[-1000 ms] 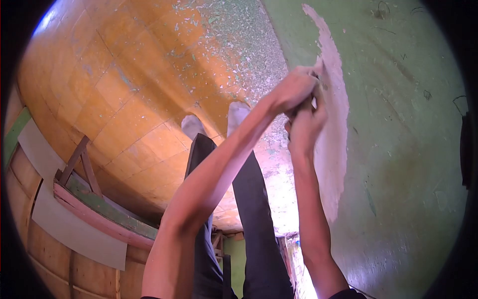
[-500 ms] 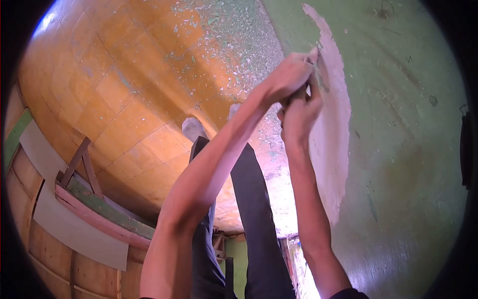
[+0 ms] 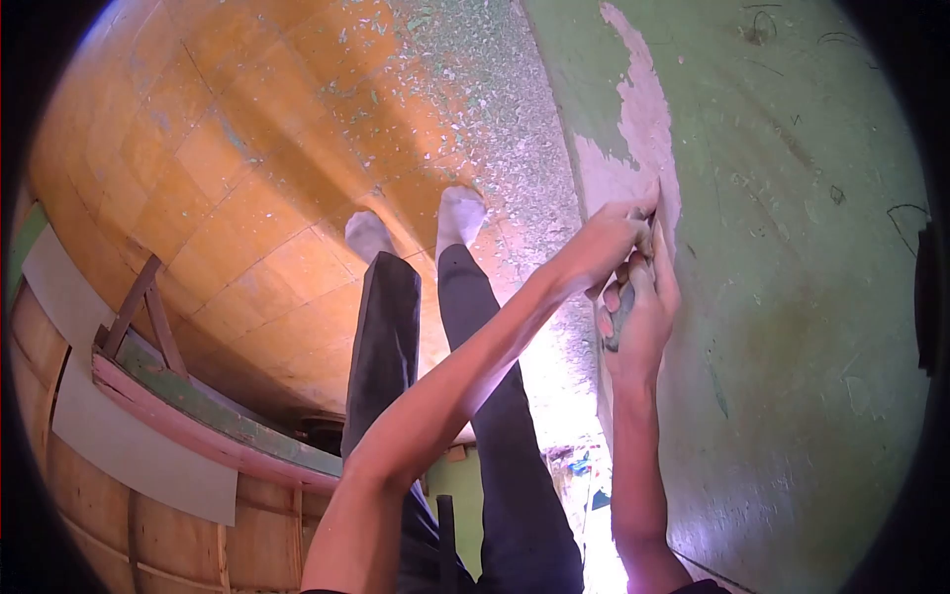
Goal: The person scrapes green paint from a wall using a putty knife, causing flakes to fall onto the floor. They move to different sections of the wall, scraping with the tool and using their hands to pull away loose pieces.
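Extends the left arm (image 3: 445,396) slantwise across the front of the body and the right arm (image 3: 638,455) almost straight, both toward the green wall (image 3: 782,297). Grips a slim, grey-green tool (image 3: 620,319) in the right hand (image 3: 647,322), fingers curled round the rear end. Clamps farther along the same tool with the left hand (image 3: 614,240), bunched close in front of the right (mostly covering the front end, so impossible to tell its full shape). Holds it over a pale, ragged-edged patch (image 3: 645,114) in the wall's paint; cannot tell whether touching. Looks dull and worn where visible between the fingers. Scattered thickly along the wall's foot, with pale and green flakes (image 3: 485,89) thinning out across the orange tiled floor (image 3: 267,158). Stands just beside them in greyish socks (image 3: 460,213) and dark trousers (image 3: 500,366).
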Action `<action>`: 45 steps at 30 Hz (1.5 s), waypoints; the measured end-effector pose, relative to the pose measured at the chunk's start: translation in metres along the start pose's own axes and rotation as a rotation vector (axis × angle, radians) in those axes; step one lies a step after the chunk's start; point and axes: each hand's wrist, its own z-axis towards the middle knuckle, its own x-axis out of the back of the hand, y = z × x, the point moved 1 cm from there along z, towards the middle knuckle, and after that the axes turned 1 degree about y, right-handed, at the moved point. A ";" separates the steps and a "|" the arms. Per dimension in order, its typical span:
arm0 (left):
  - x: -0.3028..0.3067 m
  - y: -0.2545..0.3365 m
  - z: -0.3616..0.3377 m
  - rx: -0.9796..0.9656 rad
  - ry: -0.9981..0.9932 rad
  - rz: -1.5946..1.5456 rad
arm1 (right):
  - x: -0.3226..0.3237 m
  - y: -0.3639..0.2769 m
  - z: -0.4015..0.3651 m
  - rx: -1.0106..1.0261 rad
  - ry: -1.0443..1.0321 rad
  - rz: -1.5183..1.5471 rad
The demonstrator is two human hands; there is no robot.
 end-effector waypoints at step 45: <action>0.076 -0.042 0.074 0.254 -0.040 -0.077 | -0.037 0.066 0.071 0.026 -0.041 -0.148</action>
